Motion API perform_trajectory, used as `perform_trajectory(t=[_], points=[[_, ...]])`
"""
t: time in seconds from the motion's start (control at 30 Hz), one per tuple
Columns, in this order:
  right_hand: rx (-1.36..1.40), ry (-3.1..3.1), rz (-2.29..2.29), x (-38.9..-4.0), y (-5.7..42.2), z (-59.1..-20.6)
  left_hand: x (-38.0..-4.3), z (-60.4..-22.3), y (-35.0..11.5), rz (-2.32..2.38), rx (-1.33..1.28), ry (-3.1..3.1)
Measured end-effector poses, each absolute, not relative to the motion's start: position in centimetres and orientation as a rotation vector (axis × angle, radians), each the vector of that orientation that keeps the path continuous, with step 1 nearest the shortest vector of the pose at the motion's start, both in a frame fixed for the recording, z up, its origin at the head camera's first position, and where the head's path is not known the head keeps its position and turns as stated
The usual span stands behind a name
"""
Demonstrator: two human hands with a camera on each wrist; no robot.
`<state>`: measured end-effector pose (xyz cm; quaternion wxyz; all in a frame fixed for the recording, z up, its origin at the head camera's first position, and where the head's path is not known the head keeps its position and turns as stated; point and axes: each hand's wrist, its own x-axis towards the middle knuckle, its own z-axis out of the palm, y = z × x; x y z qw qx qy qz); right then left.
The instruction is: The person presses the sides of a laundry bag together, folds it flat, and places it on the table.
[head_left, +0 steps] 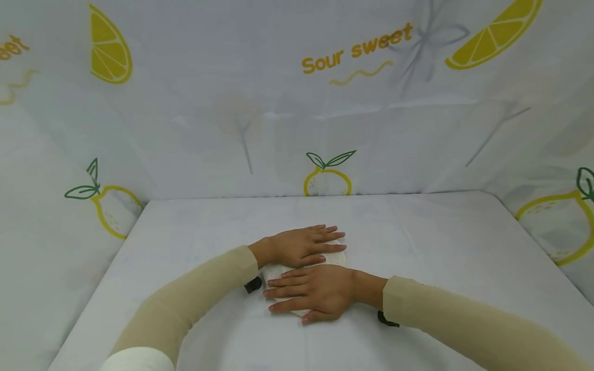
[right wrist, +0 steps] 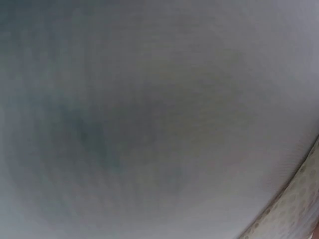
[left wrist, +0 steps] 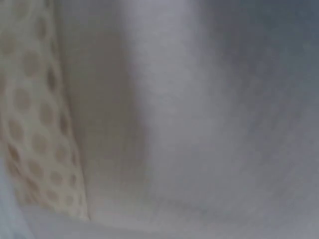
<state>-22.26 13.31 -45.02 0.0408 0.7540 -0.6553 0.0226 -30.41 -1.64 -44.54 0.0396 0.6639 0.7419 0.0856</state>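
Note:
A cream piece of mesh fabric (head_left: pixel 337 258), dotted with small holes, lies flat near the middle of the white table. My left hand (head_left: pixel 299 247) rests across its far part, palm down, with fingers straight and pointing right. Nearer to me, my right hand (head_left: pixel 320 289) lies on it palm down, its spread fingers pointing left. Most of the fabric is hidden beneath the two hands. Its perforated edge (left wrist: pixel 37 109) fills the left side of the left wrist view. In the right wrist view, a corner of the mesh (right wrist: pixel 291 211) shows at lower right.
The table (head_left: pixel 445 247) has a white cover. Behind it and at both sides hangs a white curtain (head_left: pixel 195 149) printed with lemons and lettering. Small black devices sit under both wrists, one at the left cuff (head_left: pixel 253 285) and one at the right cuff (head_left: pixel 386 319).

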Motion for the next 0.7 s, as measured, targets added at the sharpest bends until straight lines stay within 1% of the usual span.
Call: perform_trajectory(t=[0.2,0.37,0.57,0.7], points=[[2.281,-1.996,0.074,-22.4,13.1,-45.0,-30.8,-44.6,-1.9,0.158,2.039,2.318],[2.262,-2.016,0.021,-22.1,13.0,-44.4,-30.9,-43.9,-2.1,0.162,2.021,2.374],[2.175,-2.044,0.040,-20.6,13.5,-42.7,-30.4,-42.9,-3.0,0.285,1.989,2.400],[2.060,-2.119,0.055,-19.2,14.7,-41.4,-29.4,-42.1,-4.8,0.345,1.969,2.473]])
